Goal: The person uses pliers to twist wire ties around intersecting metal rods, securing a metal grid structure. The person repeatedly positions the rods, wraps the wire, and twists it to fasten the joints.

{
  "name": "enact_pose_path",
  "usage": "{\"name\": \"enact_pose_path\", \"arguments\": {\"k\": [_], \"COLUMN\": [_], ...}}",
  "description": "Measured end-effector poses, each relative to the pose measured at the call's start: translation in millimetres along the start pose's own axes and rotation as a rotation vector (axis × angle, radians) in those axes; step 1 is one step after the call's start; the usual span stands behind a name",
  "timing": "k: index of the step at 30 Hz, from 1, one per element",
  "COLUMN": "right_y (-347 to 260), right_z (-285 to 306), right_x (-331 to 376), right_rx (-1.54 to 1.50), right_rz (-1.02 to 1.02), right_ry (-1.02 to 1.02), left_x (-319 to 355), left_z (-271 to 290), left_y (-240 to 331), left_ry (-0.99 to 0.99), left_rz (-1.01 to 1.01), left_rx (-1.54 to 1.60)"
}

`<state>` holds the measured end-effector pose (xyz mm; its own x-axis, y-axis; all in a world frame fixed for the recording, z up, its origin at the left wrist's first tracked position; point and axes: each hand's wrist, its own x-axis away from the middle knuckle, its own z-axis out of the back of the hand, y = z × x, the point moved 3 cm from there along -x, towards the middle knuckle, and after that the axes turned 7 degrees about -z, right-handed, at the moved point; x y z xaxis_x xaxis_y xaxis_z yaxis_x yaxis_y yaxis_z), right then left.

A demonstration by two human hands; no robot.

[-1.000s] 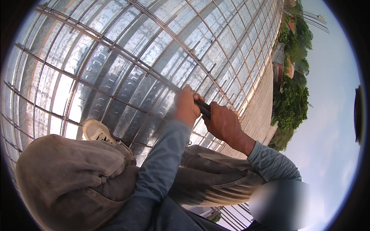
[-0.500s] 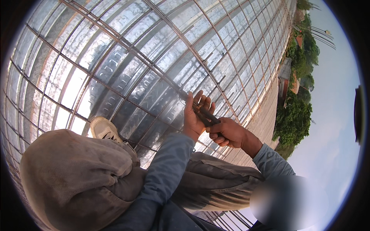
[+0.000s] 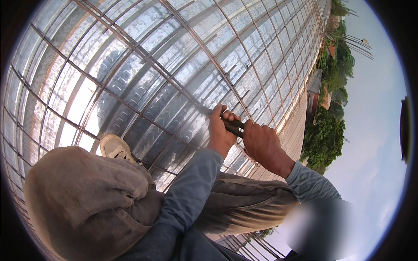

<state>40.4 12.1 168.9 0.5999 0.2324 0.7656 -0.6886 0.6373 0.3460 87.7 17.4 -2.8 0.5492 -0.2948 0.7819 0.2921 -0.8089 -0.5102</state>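
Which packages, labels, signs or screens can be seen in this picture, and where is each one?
None can be seen. The view shows only a rebar grid over corrugated metal sheets, the left hand and right hand on a dark tool handle, a pale shoe, trees and sky.

Light: strong daylight is seen, falling from the open sky (image 3: 374, 130) at the right.
Glare: bright white reflections are thrown off the corrugated metal sheeting (image 3: 65, 108), strongest at the left.
Shadows: the sleeves and trousers are left in soft shade; thin shadows are cast beside the rebar grid (image 3: 174, 87).
Distortion: straight bars are bent toward the rim, and a black circular border is left around the view.
Blur: one smeared patch (image 3: 322, 226) is seen at lower right; the rest is rendered fairly sharp.
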Motion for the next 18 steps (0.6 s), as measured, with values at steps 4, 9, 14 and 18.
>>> {"name": "enact_pose_path", "arguments": {"k": [4, 9, 14, 18], "right_y": [20.2, 18.0, -5.4, -4.4], "right_z": [-17.8, -2.8, 24.7, 29.8], "right_x": [-18.8, -19.4, 1.7, 1.6], "right_rx": [-0.505, -0.973, 0.094, 0.243], "right_rz": [-0.083, -0.372, 0.101, 0.156], "right_ry": [-0.481, -0.88, 0.1, 0.114], "left_x": [21.8, -9.0, 2.8, 2.8], "left_z": [3.6, 17.5, -13.3, -23.4], "left_y": [-3.7, -1.6, -7.1, -3.6], "left_ry": [-0.175, -0.41, -0.015, 0.084], "left_rz": [0.074, 0.152, 0.094, 0.093], "left_rx": [0.121, 0.248, 0.107, 0.109]}}
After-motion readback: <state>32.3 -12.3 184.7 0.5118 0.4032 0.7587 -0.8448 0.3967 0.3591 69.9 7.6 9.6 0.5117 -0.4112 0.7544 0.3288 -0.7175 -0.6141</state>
